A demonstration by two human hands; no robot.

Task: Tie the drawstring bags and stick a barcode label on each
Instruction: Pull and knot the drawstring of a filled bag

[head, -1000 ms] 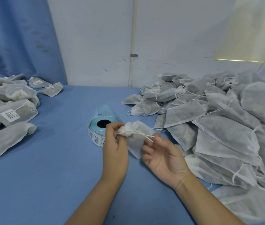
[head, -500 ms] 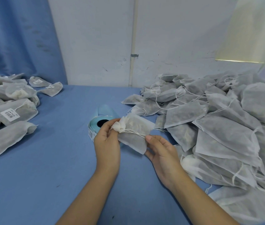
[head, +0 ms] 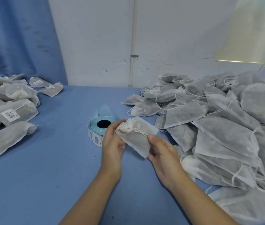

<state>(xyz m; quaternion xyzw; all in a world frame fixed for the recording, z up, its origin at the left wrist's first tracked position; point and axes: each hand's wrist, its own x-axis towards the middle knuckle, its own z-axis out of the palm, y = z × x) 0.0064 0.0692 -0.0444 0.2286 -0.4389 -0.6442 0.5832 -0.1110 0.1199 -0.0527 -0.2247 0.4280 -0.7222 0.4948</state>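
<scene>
The layout reads as a work line: a big pile of loose bags [head: 226,130] lies on the right of the table [head: 55,168], finished bags with barcode labels [head: 9,114] are gathered on the left, and the label roll [head: 99,127] sits in the middle, just beyond the hands, so a sticker is within easy reach. One bag [head: 136,138] is held up off the table between the hands, in front of the roll, its neck gathered and the drawstring [head: 138,131] running across it. The left hand [head: 112,143] pinches the bunched neck between thumb and fingertips, probably to keep it closed. The right hand [head: 162,153] cradles the lower end, thumb laid on top near the string, fingers curled underneath. No label shows on this bag, so sticking one on looks like the step to come.
</scene>
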